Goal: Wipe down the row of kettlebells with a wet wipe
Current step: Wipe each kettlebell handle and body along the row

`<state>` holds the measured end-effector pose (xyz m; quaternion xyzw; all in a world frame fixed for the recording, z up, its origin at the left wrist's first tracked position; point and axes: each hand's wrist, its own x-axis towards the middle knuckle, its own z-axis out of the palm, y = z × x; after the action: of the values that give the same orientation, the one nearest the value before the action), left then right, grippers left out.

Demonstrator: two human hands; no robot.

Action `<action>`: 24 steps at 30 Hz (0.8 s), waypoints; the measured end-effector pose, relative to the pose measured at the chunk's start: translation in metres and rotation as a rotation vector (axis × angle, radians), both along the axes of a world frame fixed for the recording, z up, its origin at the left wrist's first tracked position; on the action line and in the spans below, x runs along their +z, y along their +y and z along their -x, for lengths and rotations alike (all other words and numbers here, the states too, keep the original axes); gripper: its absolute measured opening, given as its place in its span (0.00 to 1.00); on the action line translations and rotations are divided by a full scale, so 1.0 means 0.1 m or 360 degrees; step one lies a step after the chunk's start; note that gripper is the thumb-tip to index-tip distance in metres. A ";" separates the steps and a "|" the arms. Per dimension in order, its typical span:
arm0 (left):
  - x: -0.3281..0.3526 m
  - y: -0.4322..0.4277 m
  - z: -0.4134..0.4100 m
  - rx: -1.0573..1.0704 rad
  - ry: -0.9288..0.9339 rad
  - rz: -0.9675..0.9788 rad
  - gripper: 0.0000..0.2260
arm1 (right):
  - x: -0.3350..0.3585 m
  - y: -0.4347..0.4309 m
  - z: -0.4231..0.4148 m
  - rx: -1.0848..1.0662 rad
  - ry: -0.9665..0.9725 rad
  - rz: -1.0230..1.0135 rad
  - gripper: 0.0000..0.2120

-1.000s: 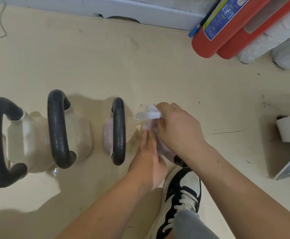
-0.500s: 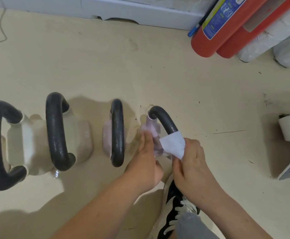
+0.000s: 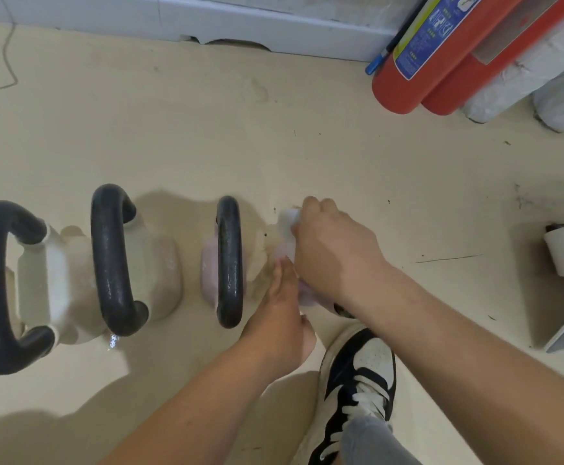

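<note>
End kettlebell [image 3: 279, 255], just right of the pink kettlebell [image 3: 228, 260]: right hand [image 3: 334, 250] clenched the wet wipe [image 3: 289, 218], apparently around its hidden handle, left hand [image 3: 280, 310] braced its body with flat, ungripping fingers; risk: hard rubbing could topple it toward the shoe [image 3: 361, 370].

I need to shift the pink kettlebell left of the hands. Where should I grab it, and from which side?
Probably its black handle, from above: it arches upright over the pink kettlebell, running near to far, so fingers wrap across it. Come from its left; the left hand crowds the right side.
</note>
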<state>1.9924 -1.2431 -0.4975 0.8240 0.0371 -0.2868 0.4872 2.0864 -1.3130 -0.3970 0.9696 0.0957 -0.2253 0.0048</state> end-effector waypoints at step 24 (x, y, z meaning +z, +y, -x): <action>0.44 -0.24 0.10 0.1011 -0.0307 0.0344 0.38 | 0.23 -0.36 0.21 -0.0536 0.0122 -0.1081 0.17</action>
<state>1.9822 -1.2666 -0.4535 0.7383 0.2147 -0.0440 0.6379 2.0650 -1.3495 -0.3737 0.9089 0.0043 -0.2145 -0.3575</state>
